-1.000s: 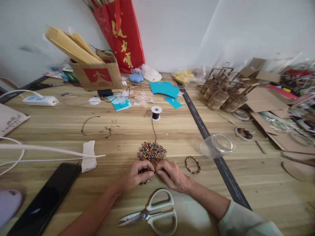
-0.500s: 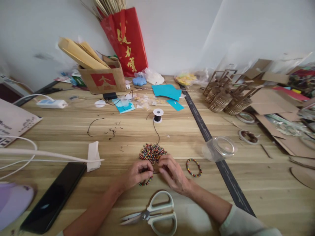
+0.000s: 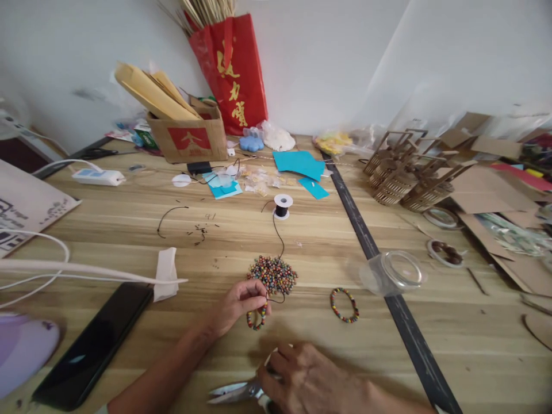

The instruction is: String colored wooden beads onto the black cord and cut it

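Note:
My left hand (image 3: 241, 305) pinches a small loop of coloured beads, a beaded bracelet (image 3: 256, 328), where its ends meet. From the pinch a thin black cord (image 3: 278, 299) curls out to the right. Just beyond lies a pile of multicoloured beads (image 3: 272, 275). Near the front edge my right hand (image 3: 308, 376) has its fingers curled over the handles of a pair of scissors (image 3: 233, 392); the blades point left, and most of the handles are hidden. To the right a second beaded bracelet (image 3: 344, 305) lies flat on the table.
Behind the beads stands a spool of black cord (image 3: 282, 207). A phone (image 3: 95, 345) and white cables (image 3: 86, 270) lie at left. A clear plastic jar (image 3: 392, 273) lies at right, before several woven baskets (image 3: 394, 172). Blue paper (image 3: 299, 165) lies farther back.
My right hand has left the cord by the bracelet and come down onto the scissors' handles. My left hand keeps its pinch on the bracelet. The view has shifted slightly.

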Available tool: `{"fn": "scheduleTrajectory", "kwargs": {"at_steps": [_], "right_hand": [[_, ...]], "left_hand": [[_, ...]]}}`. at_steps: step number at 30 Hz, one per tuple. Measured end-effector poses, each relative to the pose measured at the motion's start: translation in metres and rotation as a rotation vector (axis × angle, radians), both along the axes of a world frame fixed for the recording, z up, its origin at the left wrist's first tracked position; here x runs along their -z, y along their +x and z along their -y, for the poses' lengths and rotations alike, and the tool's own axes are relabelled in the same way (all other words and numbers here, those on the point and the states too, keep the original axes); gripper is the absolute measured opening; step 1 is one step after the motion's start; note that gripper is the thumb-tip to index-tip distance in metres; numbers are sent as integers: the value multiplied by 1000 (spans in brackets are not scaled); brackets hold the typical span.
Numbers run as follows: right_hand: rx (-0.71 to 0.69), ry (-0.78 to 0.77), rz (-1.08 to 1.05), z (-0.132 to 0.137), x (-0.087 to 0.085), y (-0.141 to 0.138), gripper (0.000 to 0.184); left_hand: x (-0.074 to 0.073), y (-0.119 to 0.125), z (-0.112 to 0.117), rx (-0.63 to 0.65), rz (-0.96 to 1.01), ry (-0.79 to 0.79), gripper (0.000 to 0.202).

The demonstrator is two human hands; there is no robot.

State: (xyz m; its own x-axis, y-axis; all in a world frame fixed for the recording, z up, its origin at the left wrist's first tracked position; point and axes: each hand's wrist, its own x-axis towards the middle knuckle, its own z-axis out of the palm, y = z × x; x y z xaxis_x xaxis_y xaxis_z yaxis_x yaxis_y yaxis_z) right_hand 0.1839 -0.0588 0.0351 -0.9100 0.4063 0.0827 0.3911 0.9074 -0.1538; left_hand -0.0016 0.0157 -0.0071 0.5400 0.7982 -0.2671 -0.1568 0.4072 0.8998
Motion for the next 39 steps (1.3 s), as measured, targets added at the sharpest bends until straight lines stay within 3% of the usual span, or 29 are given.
{"fn": "scheduleTrajectory", "kwargs": {"at_steps": [2,8,13,16,20,23,25,28,30,32,39], "right_hand": [[11,23,7,3,3,-1,14],[42,63,2,8,20,0,28],[-1,49,76,6,8,2,20],[16,-162,110,-3,-10,10,23],[48,-656,-69,-22,-30,24,46],[71,-1046,-267,-30,-31,32,48],[109,-1223,-347,-31,-26,35,48],[250,-1292,-447,-30,-11,39,51],[360,-1263,-530,-29,-1,41,71],[422,-1220,-586,-29,7,44,79],[253,-1570,-859,-35,33,52,84]], "left_hand": [[0,0,0,-32,35,-29,34],[-2,0,-2,-126,151,-114,37],[-1,0,-5,-191,238,-186,36],[1,0,-6,-220,266,-225,36],[4,-2,-8,-235,295,-246,34],[6,-3,-9,-231,316,-234,30],[7,-3,-9,-232,322,-224,29],[8,-3,-10,-242,341,-224,28],[9,-3,-10,-240,362,-223,27],[8,-3,-10,-241,374,-214,26],[5,-4,-12,-348,383,-237,23]]}}
